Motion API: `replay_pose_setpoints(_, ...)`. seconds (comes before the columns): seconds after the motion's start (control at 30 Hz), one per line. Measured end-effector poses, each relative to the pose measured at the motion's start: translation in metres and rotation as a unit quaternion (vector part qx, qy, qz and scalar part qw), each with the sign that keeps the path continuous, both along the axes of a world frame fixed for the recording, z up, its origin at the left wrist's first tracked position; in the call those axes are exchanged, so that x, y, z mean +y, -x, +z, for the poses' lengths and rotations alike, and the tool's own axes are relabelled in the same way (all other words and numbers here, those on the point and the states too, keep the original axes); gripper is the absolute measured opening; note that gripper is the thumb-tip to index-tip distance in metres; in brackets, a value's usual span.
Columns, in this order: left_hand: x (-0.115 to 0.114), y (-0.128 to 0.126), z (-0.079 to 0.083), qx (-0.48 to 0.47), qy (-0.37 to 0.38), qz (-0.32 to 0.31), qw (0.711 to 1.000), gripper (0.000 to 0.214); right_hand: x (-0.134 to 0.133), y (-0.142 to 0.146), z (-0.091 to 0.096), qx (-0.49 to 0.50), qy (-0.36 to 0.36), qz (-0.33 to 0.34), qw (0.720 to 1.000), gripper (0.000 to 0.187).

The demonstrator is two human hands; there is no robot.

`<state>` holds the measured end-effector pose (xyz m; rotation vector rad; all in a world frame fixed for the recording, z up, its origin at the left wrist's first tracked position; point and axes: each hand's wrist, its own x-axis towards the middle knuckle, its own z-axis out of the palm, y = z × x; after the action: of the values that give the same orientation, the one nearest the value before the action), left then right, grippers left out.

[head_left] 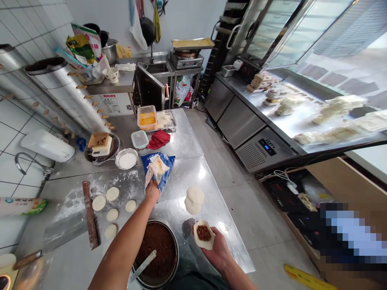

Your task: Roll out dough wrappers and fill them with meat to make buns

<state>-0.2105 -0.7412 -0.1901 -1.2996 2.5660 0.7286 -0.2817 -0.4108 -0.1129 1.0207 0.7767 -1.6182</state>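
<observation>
— What did the person wear on the arms?
— Nothing showed: both forearms were bare to the frame's edge, with no sleeves, gloves, watch or rings on the left hand (152,190) or the right hand (218,250).

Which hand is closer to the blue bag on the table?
Left. The left hand is touching the blue bag at its near end. The right hand is well away, nearer the person, cupping a dough wrapper with filling.
</observation>
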Motion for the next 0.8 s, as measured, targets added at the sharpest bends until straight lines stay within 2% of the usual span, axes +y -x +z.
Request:
replay_pose_setpoints(0.1,0.0,0.004,-0.001,0.007,0.027,-0.015,1.0,0.042,0.001,-0.001,0.002,-0.002,0.003,-0.003,1.0,0.031)
replay_pose_setpoints(0.27,0.005,0.008,-0.002,0.013,0.062,-0.06,0.996,0.058,0.004,0.001,0.002,0.018,-0.004,-0.005,1.0,0.03)
replay_pose_setpoints(0.5,0.013,0.003,-0.012,-0.008,0.051,-0.145,0.988,0.052,0.001,0.003,0.003,0.005,-0.007,-0.014,1.0,0.028)
replay_pose_setpoints(0.67,0.013,-0.007,-0.007,-0.02,0.051,-0.196,0.979,0.056,0.003,0.004,0.001,0.011,-0.01,-0.01,1.0,0.026)
replay_pose_setpoints(0.8,0.014,-0.011,-0.002,-0.026,0.044,-0.222,0.974,0.049,0.004,0.004,0.001,0.022,-0.014,-0.005,1.0,0.02)
